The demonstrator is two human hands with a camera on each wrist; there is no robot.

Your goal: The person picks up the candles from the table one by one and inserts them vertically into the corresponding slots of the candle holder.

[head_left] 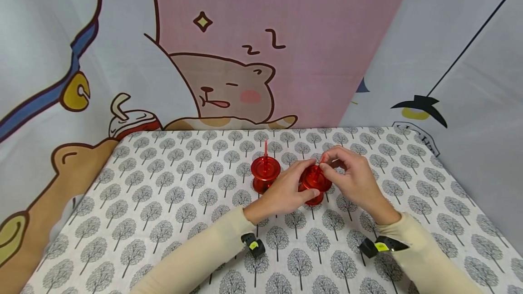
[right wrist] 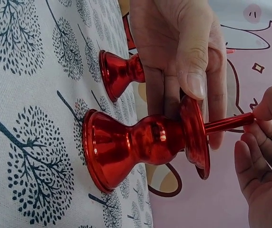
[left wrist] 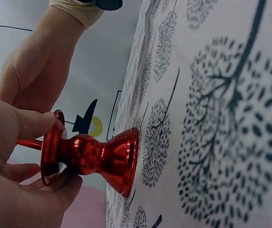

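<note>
Two shiny red candle holders with flared bases and dish-like tops stand on the cloth. My left hand (head_left: 286,190) holds the right candle holder (right wrist: 160,140) by its dish; in the left wrist view the thumb (left wrist: 36,124) lies on the rim and fingers curl beneath. From the dish's middle a thin red stick (right wrist: 228,123) rises. Its upper end is pinched between the thumb and fingers of my right hand (head_left: 352,173). Just left of my left hand is the other candle holder (head_left: 259,168), upright, with its own thin red stick (head_left: 266,149).
A white tablecloth (head_left: 163,203) printed with grey trees covers the table. Behind it hangs a cartoon-printed curtain (head_left: 318,49), which meets the table's far edge. Each wrist wears a black strap; the left strap (head_left: 254,245) has a yellow-green patch.
</note>
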